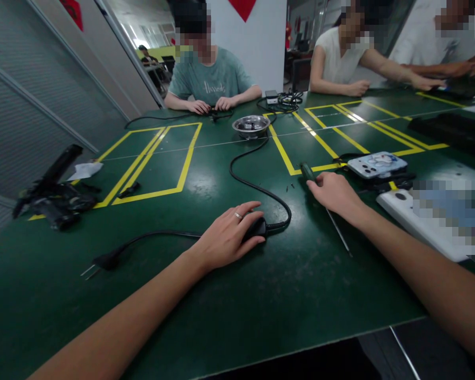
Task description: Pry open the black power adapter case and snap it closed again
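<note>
My left hand lies over a small black inline box on a power cord, its fingers and thumb closed around it; the palm hides much of the box. The black cord curves away from the box toward the far side, and its other end runs left to a two-pin plug lying on the table. My right hand grips a screwdriver by its green handle, with the metal shaft pointing back toward me. A few tiny dark bits, perhaps screws, lie left of the screwdriver.
A metal bowl with small parts stands mid-table. Black parts are piled at the left. A phone and a white device lie at the right. Co-workers sit across the green table, which carries yellow tape.
</note>
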A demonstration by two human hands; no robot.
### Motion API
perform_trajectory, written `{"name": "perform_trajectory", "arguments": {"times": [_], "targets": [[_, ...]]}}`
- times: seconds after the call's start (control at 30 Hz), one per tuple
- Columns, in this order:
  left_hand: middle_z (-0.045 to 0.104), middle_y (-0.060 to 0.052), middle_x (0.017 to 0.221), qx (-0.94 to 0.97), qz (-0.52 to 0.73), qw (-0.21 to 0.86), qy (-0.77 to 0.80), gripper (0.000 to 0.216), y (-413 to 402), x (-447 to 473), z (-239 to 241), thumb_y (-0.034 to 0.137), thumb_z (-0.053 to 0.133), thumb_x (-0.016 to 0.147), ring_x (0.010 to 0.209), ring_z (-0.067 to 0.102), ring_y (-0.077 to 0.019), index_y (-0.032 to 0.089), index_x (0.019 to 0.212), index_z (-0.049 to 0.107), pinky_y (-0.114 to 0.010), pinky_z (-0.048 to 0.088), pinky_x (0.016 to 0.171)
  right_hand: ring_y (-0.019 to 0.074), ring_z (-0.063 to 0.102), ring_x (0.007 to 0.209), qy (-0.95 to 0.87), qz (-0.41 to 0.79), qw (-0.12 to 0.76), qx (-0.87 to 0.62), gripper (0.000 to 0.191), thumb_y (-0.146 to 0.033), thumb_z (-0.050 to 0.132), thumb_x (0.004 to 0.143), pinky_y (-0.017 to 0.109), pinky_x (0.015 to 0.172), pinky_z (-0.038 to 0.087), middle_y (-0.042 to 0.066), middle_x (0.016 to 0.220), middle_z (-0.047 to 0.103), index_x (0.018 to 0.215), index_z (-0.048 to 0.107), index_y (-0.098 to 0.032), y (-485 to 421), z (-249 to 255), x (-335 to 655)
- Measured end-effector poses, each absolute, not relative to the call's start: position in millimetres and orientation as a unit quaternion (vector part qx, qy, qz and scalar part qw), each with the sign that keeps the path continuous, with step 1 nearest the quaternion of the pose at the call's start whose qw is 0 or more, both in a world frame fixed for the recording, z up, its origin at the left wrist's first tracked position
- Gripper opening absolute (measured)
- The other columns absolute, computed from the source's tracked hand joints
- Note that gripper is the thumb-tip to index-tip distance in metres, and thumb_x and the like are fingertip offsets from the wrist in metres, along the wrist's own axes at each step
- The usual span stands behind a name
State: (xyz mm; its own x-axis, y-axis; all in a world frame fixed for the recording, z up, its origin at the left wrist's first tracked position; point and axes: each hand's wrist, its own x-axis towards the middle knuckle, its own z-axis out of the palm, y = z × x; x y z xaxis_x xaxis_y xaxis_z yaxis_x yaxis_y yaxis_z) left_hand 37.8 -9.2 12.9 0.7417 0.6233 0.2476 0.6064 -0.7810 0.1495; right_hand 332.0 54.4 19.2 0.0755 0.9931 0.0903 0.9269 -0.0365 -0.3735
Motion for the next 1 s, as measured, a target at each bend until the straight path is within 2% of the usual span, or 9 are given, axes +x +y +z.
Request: {"name": "perform_trajectory", "arguments": {"times": [0.07, 0.17, 0.27, 0.33, 0.47, 0.6, 0.73, 0.87, 1.0], "targets": [[0.043, -0.017, 0.139, 0.932, 0.144, 0.033, 0.33, 0.043, -10, 38, 13, 0.042, 0.047, 0.095, 0.122, 0.05, -0.0289, 0.016, 0.128, 0.044, -0.048, 0.045, 0.1, 0.0207, 0.064, 0.071, -0.668, 0.165, 0.276, -0.671, 0.037, -0.048, 0.047, 0.089, 0.03, 0.064, 0.047, 0.01, 0.076, 0.068, 0.085, 0.064, -0.015, 55, 20, 331], [0.046, -0.016, 0.135, 0.934, 0.141, 0.032, 0.327, 0.04, -10, 38, 13, 0.042, 0.046, 0.095, 0.117, 0.052, -0.029, 0.016, 0.125, 0.047, -0.047, 0.047, 0.096, 0.0116, 0.05, 0.046, -0.622, 0.302, 0.423, -0.586, 0.04, -0.055, 0.041, 0.091, 0.023, 0.044, 0.037, -0.001, 0.057, 0.058, 0.092, 0.058, -0.018, 53, 24, 326], [0.052, -0.015, 0.127, 0.934, 0.135, 0.037, 0.328, 0.039, -11, 39, 15, 0.042, 0.045, 0.096, 0.111, 0.055, -0.0273, 0.016, 0.124, 0.048, -0.045, 0.048, 0.093, 0.0087, 0.039, 0.037, -0.562, 0.383, 0.532, -0.505, 0.041, -0.059, 0.039, 0.091, 0.02, 0.035, 0.027, -0.006, 0.051, 0.049, 0.1, 0.053, -0.021, 50, 29, 321], [0.056, -0.014, 0.12, 0.935, 0.127, 0.047, 0.329, 0.04, -11, 40, 15, 0.043, 0.044, 0.096, 0.106, 0.057, -0.0257, 0.016, 0.125, 0.047, -0.043, 0.049, 0.091, 0.0077, 0.036, 0.036, -0.538, 0.388, 0.578, -0.475, 0.038, -0.059, 0.046, 0.088, 0.02, 0.033, 0.025, -0.008, 0.051, 0.047, 0.099, 0.051, -0.023, 49, 33, 320], [0.057, -0.013, 0.117, 0.935, 0.118, 0.053, 0.331, 0.04, -11, 40, 16, 0.043, 0.043, 0.096, 0.105, 0.057, -0.0252, 0.015, 0.125, 0.047, -0.042, 0.049, 0.091, 0.0084, 0.036, 0.035, -0.526, 0.315, 0.641, -0.462, 0.03, -0.05, 0.06, 0.082, 0.022, 0.032, 0.025, -0.01, 0.051, 0.044, 0.095, 0.05, -0.025, 49, 36, 320], [0.058, -0.013, 0.116, 0.933, 0.122, 0.06, 0.332, 0.04, -12, 40, 17, 0.042, 0.043, 0.097, 0.105, 0.057, -0.0248, 0.015, 0.125, 0.048, -0.042, 0.048, 0.091, 0.0107, 0.037, 0.036, -0.494, 0.242, 0.691, -0.47, 0.022, -0.046, 0.051, 0.087, 0.025, 0.033, 0.025, -0.008, 0.053, 0.044, 0.098, 0.049, -0.027, 49, 38, 322], [0.059, -0.013, 0.116, 0.933, 0.12, 0.061, 0.334, 0.039, -13, 40, 18, 0.042, 0.042, 0.097, 0.106, 0.057, -0.0245, 0.014, 0.124, 0.048, -0.042, 0.048, 0.092, 0.0122, 0.041, 0.04, -0.46, 0.198, 0.73, -0.465, 0.014, -0.039, 0.047, 0.09, 0.027, 0.038, 0.032, -0.006, 0.056, 0.049, 0.1, 0.046, -0.029, 45, 42, 321], [0.059, -0.013, 0.117, 0.934, 0.116, 0.062, 0.331, 0.039, -12, 40, 18, 0.043, 0.043, 0.097, 0.106, 0.057, -0.0246, 0.014, 0.123, 0.049, -0.042, 0.048, 0.091, 0.0122, 0.047, 0.045, -0.481, 0.155, 0.739, -0.446, 0.015, -0.036, 0.049, 0.091, 0.027, 0.042, 0.038, -0.006, 0.061, 0.053, 0.104, 0.047, -0.028, 38, 43, 316], [0.059, -0.013, 0.116, 0.935, 0.114, 0.058, 0.33, 0.04, -11, 40, 17, 0.044, 0.044, 0.096, 0.106, 0.057, -0.0251, 0.014, 0.122, 0.049, -0.042, 0.048, 0.091, 0.0118, 0.054, 0.051, -0.538, 0.123, 0.71, -0.437, 0.022, -0.039, 0.051, 0.09, 0.027, 0.048, 0.045, -0.004, 0.067, 0.055, 0.107, 0.05, -0.025, 30, 40, 309]]}}
